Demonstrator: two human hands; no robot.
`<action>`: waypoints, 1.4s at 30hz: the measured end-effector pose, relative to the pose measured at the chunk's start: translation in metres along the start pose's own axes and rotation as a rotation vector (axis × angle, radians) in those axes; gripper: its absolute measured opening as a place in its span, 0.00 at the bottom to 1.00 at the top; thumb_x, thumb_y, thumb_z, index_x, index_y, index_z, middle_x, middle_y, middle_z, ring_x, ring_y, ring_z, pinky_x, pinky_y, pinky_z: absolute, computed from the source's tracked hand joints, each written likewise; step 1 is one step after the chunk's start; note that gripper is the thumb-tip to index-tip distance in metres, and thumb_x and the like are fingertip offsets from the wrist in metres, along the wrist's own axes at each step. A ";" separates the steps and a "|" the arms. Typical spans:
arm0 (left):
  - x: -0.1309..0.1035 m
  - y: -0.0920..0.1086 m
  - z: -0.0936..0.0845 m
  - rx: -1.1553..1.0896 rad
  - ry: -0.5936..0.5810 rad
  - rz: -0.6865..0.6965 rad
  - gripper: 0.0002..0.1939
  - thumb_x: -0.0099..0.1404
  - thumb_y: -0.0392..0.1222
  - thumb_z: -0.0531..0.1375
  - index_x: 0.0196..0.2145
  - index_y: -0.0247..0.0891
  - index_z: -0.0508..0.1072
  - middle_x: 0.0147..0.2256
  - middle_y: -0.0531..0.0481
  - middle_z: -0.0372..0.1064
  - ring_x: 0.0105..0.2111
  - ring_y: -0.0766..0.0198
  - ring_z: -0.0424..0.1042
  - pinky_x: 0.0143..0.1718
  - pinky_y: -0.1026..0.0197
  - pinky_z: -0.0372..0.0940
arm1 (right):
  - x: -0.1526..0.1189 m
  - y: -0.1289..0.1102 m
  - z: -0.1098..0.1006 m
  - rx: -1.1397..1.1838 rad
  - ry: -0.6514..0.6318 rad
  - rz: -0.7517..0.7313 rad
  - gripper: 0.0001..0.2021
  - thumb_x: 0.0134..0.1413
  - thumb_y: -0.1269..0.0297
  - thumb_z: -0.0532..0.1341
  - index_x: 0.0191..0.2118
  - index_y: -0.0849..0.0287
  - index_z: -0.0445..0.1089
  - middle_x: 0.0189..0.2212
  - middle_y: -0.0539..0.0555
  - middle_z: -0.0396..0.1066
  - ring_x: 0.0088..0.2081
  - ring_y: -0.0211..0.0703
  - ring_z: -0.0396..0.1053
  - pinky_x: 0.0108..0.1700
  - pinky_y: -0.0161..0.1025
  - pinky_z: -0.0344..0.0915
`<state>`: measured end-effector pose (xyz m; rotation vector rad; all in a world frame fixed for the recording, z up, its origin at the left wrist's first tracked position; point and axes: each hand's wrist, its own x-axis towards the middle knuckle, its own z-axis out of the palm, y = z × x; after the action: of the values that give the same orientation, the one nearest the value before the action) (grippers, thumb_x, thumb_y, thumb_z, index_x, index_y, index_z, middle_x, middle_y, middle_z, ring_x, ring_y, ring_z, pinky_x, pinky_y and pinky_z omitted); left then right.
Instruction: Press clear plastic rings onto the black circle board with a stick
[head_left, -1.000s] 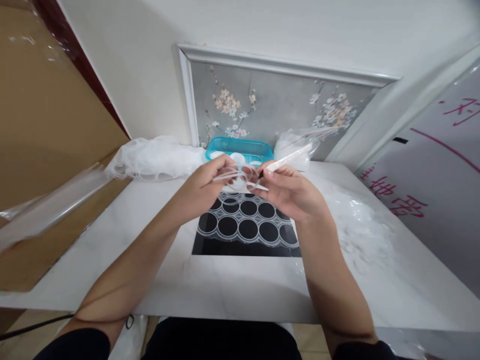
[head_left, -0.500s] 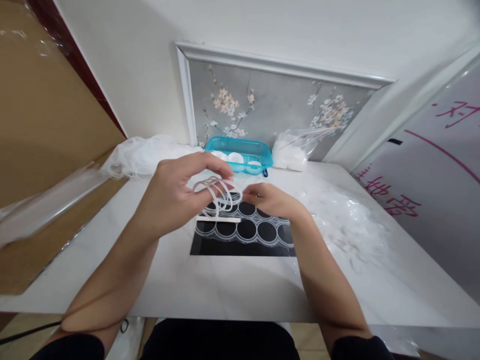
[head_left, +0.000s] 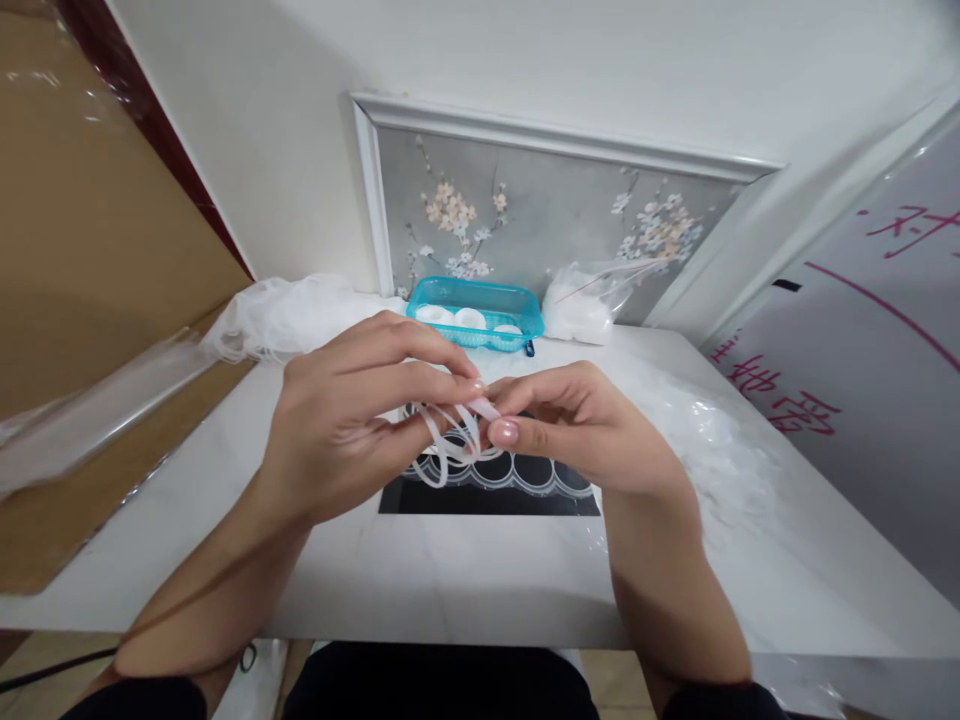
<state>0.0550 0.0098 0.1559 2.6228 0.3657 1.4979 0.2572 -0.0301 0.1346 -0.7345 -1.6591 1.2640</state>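
Observation:
Several thin white rings (head_left: 441, 462) hang from the fingers of my left hand (head_left: 352, 420), which is closed on them. My right hand (head_left: 581, 425) pinches one of the white rings between thumb and fingers, and its fingertips meet those of the left. Below both hands lies a clear plastic tray with round wells (head_left: 534, 470), resting on a black sheet (head_left: 480, 500). The hands hide the tray's far part, and the white strip across it is out of sight behind them.
At the back stands a blue basket (head_left: 480, 290) with several white round pieces. Beside it is a clear bag of white items (head_left: 581, 305). A heap of white rings (head_left: 285, 315) lies back left, clear plastic pieces (head_left: 697, 450) lie right, and cardboard (head_left: 90, 250) stands left.
My hands have come together lower over the tray. The right hand has taken hold of a white ring, and the rings have shifted a little to the right and down.

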 end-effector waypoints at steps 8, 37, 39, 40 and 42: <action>-0.005 0.004 -0.002 0.099 0.039 -0.010 0.08 0.63 0.36 0.65 0.33 0.51 0.74 0.35 0.58 0.76 0.37 0.62 0.75 0.37 0.55 0.71 | -0.009 -0.016 0.003 -0.040 -0.031 -0.046 0.07 0.57 0.59 0.66 0.35 0.54 0.80 0.32 0.51 0.79 0.37 0.41 0.75 0.38 0.39 0.72; -0.006 0.024 -0.007 0.198 0.018 -0.146 0.05 0.65 0.42 0.60 0.33 0.54 0.74 0.34 0.56 0.76 0.36 0.57 0.76 0.38 0.51 0.69 | -0.024 -0.025 0.032 -0.510 0.374 -0.201 0.06 0.54 0.63 0.69 0.38 0.45 0.79 0.44 0.52 0.77 0.56 0.53 0.69 0.59 0.56 0.66; -0.004 0.023 -0.007 0.204 -0.003 -0.103 0.06 0.64 0.40 0.60 0.33 0.54 0.73 0.33 0.56 0.76 0.33 0.57 0.76 0.36 0.51 0.69 | -0.023 -0.025 0.032 -0.482 0.371 -0.196 0.05 0.53 0.63 0.69 0.38 0.46 0.79 0.45 0.52 0.77 0.55 0.53 0.69 0.58 0.55 0.66; -0.003 0.023 -0.007 0.205 -0.021 -0.076 0.06 0.64 0.40 0.60 0.32 0.54 0.73 0.32 0.56 0.76 0.32 0.57 0.76 0.35 0.51 0.70 | -0.023 -0.024 0.032 -0.465 0.371 -0.190 0.05 0.53 0.63 0.69 0.37 0.46 0.79 0.45 0.52 0.77 0.55 0.52 0.70 0.58 0.54 0.67; -0.002 0.023 -0.006 0.219 -0.043 -0.036 0.06 0.63 0.39 0.61 0.31 0.53 0.73 0.32 0.56 0.76 0.31 0.58 0.75 0.33 0.52 0.69 | -0.022 -0.024 0.033 -0.429 0.377 -0.173 0.04 0.54 0.63 0.69 0.36 0.47 0.79 0.45 0.52 0.76 0.54 0.50 0.70 0.57 0.52 0.68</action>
<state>0.0528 -0.0127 0.1620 2.7904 0.6013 1.4648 0.2378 -0.0698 0.1482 -0.9924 -1.6468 0.6039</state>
